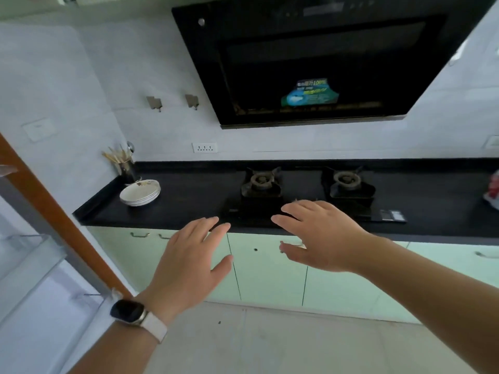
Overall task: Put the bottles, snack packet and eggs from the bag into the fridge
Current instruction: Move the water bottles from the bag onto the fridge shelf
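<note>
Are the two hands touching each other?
Apart. The head view shows the left hand and the right hand both open in front of the counter, with green cabinet door plainly visible between them.

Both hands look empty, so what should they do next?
Probably reach right toward the red-and-white bag at the black counter's far right edge. The left hand and right hand hold nothing, and the open fridge door shelf waits on the left.

Only legible mark: "100%" on the top line of a blue-green sticker (310, 93) stuck to the black range hood (324, 63) glass above the counter. Rest of the sticker's print is too blurred to read. Nothing else carries readable text.
</note>
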Demonstrator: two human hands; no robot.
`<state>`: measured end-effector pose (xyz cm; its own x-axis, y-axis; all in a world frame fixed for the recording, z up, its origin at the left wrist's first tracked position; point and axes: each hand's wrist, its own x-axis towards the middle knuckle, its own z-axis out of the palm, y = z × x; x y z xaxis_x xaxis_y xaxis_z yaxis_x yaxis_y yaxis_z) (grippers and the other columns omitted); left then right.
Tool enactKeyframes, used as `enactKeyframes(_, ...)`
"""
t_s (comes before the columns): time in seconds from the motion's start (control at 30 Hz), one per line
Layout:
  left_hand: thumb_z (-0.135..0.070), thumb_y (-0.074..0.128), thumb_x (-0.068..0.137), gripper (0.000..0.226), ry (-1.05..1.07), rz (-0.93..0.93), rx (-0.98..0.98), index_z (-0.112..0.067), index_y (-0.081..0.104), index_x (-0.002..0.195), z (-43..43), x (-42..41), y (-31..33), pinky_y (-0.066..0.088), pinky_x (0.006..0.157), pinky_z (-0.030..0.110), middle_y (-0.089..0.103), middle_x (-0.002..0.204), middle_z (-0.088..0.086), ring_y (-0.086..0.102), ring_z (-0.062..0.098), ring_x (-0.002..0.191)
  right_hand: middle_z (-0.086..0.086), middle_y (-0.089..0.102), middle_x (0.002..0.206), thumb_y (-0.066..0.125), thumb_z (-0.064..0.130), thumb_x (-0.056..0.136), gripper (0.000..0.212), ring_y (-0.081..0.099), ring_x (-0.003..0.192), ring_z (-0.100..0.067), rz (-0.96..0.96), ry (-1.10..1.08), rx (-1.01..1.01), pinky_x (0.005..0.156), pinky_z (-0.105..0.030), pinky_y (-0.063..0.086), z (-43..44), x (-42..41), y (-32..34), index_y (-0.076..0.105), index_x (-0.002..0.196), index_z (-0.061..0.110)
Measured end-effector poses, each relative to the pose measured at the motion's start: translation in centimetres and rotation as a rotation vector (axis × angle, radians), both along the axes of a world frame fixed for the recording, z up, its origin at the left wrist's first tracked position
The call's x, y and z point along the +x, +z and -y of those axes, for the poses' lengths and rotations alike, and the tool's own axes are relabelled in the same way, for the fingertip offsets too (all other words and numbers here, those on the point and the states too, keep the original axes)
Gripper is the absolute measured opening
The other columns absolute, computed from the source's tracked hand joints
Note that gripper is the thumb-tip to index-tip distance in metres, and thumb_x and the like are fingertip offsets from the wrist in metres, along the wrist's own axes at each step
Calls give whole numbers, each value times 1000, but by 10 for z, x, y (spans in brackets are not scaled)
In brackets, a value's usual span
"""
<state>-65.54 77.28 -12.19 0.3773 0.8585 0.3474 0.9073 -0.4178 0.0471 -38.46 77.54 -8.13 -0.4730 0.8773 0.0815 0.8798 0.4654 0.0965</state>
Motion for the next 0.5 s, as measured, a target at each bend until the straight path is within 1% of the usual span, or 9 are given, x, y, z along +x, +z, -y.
enactKeyframes(0.13, -52, 43, 89, 58, -82, -6, -9, -22, 54, 137, 2, 76, -1, 47, 101, 44, 56, 139, 1, 51, 25, 130, 7, 35, 152, 30, 61, 96, 61, 29, 142, -19, 11, -66, -6, 116, -37, 25, 23, 70, 2, 25, 150, 33)
enactKeyframes(0.3, -54, 41, 91, 60, -202, -20, -22, -25, 49, 142, 6, 183, -3, 42, 108, 43, 52, 144, -2, 45, 22, 135, 8, 36, 151, 30, 61, 95, 61, 30, 141, -17, 3, -186, -11, 114, -37, 26, 58, 171, 4, 26, 150, 34)
enactKeyframes(0.5, -54, 41, 90, 60, -355, -35, -12, -23, 52, 140, 10, 312, -7, 43, 106, 44, 54, 142, 0, 47, 23, 133, 7, 37, 152, 24, 63, 91, 66, 32, 141, -19, -22, -352, -19, 115, -39, 27, 103, 295, -4, 29, 149, 32)
